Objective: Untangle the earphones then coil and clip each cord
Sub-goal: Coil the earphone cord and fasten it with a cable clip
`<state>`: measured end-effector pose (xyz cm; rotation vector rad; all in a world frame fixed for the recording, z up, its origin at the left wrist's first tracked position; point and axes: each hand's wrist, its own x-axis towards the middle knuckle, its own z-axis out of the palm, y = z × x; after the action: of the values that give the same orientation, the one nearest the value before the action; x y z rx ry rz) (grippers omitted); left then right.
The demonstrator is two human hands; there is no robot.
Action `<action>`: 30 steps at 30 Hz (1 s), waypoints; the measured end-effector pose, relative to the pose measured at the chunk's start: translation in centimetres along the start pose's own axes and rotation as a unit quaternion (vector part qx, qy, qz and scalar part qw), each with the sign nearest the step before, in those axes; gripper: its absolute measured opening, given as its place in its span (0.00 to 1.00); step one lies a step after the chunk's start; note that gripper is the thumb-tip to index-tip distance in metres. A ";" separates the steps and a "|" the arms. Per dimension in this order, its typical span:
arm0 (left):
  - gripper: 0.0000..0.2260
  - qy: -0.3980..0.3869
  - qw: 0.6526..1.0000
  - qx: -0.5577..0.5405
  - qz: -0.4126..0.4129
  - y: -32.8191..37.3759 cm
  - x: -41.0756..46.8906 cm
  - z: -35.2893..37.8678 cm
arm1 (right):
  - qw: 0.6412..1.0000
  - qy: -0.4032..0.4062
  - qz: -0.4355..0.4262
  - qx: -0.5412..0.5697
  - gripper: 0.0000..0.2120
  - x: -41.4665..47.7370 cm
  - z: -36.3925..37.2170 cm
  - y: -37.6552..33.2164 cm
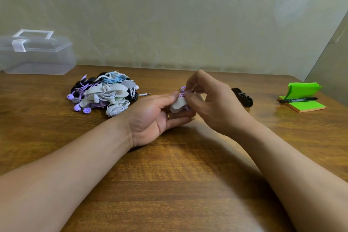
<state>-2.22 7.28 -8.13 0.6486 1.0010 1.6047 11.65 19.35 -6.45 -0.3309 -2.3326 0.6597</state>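
Brown wooden tabletop [169, 184] carries everything. Just above its middle, the left hand [156, 117] cradles a white, soft-looking winged cord clip [178, 104] in a curled grip, with a thin lilac earphone cord [183, 93] coiled in it. The right hand [211, 103], close against it, pinches the cord's loose end in a narrow grip at the coil's far side. The cord looks light, limp and springy. It is best held at the coil itself, clip pressed round it, or loops may slip out. Left lies a heap of white, lilac, blue and black earphones [103, 92]. Right are a black clip [243, 97], a green notepad [303, 103] and a black marker [297, 99]. Far left stands a clear plastic box [35, 52].
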 end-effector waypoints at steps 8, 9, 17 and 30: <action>0.16 -0.068 0.995 0.068 -0.007 0.4 -0.3 -0.3 | 0.995 -0.008 0.006 0.095 0.04 -0.3 -0.2 -0.5; 0.13 -0.047 0.997 0.062 0.021 0.2 -0.1 -0.2 | 0.997 0.015 0.005 0.073 0.04 -0.2 0.1 -0.4; 0.11 0.103 0.977 0.093 0.163 -0.2 1.0 0.0 | 0.970 0.063 0.149 0.182 0.08 0.1 1.9 -0.9; 0.09 0.112 0.976 0.074 0.173 -0.2 1.0 0.0 | 0.954 0.048 0.175 0.240 0.13 0.5 2.1 -0.8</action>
<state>-2.39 8.27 -8.38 0.7887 1.2318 1.9527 9.86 18.15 -7.09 -0.5395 -1.9525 1.3205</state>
